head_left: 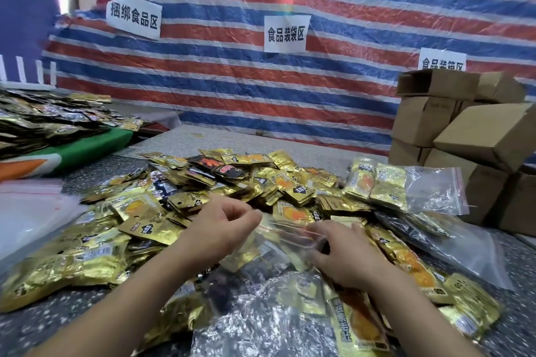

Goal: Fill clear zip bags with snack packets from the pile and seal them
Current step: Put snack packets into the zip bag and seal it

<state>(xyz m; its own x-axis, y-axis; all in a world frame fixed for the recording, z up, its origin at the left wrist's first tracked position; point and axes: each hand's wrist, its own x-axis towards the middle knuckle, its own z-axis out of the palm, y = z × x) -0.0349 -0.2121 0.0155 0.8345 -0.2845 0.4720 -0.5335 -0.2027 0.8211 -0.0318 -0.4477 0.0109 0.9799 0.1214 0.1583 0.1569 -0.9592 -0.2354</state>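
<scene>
Much of the clear zip bag (287,236) was hard to make out: it was motion-blurred, its plastic nearly invisible but for the thin red seal strip along its top, and the packets inside showed only as dark and gold smears. It lay on the pile of snack packets (203,191) in the middle of the speckled grey table (519,264). The left hand (223,226) pinched the strip's left end between curled fingers; the right hand (339,252) gripped its right end, fingers bent over the plastic. The packets were flat, crinkled gold foil, a few black and red. A filled bag (406,185) lay at the right, beside stacked brown cardboard boxes (464,136). Crumpled clear plastic (261,322) covered the near edge. A striped tarpaulin (290,81) with paper signs (285,33) closed off the back.
</scene>
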